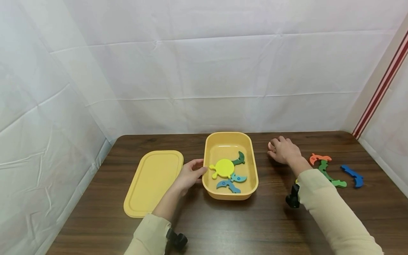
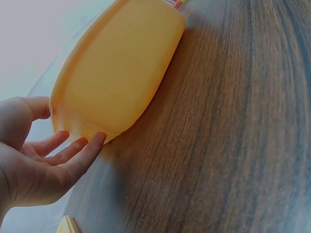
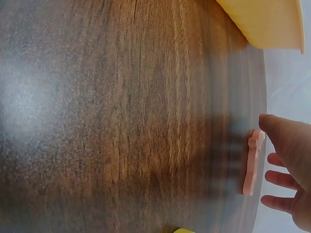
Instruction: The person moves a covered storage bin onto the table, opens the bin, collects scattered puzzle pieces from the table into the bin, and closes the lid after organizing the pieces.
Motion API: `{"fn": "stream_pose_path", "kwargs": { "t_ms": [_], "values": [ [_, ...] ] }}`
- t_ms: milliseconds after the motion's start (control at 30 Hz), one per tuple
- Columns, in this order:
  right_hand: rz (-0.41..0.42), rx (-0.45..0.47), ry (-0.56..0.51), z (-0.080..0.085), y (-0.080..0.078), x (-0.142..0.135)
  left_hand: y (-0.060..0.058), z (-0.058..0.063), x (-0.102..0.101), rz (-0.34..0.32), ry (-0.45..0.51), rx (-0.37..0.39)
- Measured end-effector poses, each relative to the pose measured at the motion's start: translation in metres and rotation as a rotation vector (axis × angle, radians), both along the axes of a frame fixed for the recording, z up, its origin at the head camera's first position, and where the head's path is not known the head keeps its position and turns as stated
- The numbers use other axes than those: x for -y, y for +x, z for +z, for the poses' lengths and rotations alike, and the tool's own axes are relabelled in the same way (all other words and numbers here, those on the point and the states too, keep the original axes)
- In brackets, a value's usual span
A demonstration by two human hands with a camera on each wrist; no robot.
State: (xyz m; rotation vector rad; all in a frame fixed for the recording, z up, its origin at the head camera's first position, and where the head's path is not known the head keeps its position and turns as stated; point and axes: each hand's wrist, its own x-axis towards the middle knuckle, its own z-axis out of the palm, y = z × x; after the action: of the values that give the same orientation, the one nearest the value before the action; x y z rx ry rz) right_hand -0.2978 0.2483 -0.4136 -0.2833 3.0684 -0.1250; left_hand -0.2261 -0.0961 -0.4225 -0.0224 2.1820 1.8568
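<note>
A yellow plastic container (image 1: 253, 156) stands mid-table and holds a yellow round piece with knobs (image 1: 224, 168), a dark green curved piece (image 1: 239, 159) and two blue-teal pieces (image 1: 229, 185). My left hand (image 1: 188, 175) holds its left wall, thumb at the rim and fingertips (image 2: 99, 138) against the outside. Over the table right of the container, my right hand (image 1: 284, 151) hovers with parted fingers and nothing in its grasp. Near its thumb, in the right wrist view, lies a salmon-pink flat piece (image 3: 252, 162), mostly hidden by the hand in the head view.
A yellow lid (image 1: 154, 182) lies left of the container. Right of my right forearm are an orange piece (image 1: 319, 158), green pieces (image 1: 325, 170) and a blue piece (image 1: 352, 175). A bit of yellow (image 3: 183, 230) shows at the right wrist view's bottom edge. White cloth (image 1: 207, 71) hangs behind the table.
</note>
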Motion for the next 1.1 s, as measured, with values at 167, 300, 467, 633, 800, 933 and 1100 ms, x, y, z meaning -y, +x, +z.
{"fn": "stream_pose_path", "kwargs": {
  "t_ms": [167,300,467,633,800,933,1100],
  "values": [
    [-0.021,0.010,-0.016,-0.002,-0.002,-0.002,0.004,0.007,0.000,-0.020,0.004,0.012],
    [-0.038,0.022,-0.029,-0.004,-0.003,-0.004,0.002,0.003,0.000,-0.021,0.004,0.015],
    [-0.056,0.032,-0.052,-0.009,-0.007,-0.006,0.001,-0.001,-0.001,-0.003,0.004,0.007],
    [-0.064,0.036,-0.064,-0.013,-0.012,-0.006,0.000,0.000,0.000,0.006,-0.001,0.007],
    [-0.068,0.032,-0.054,-0.014,-0.013,-0.004,0.000,0.002,0.000,0.004,-0.004,0.013],
    [-0.069,0.031,-0.054,-0.013,-0.013,-0.002,0.000,0.002,0.000,0.004,-0.007,0.011],
    [-0.078,0.034,-0.054,-0.010,-0.012,0.000,0.001,0.003,0.000,0.002,0.001,0.010]
  ]
}}
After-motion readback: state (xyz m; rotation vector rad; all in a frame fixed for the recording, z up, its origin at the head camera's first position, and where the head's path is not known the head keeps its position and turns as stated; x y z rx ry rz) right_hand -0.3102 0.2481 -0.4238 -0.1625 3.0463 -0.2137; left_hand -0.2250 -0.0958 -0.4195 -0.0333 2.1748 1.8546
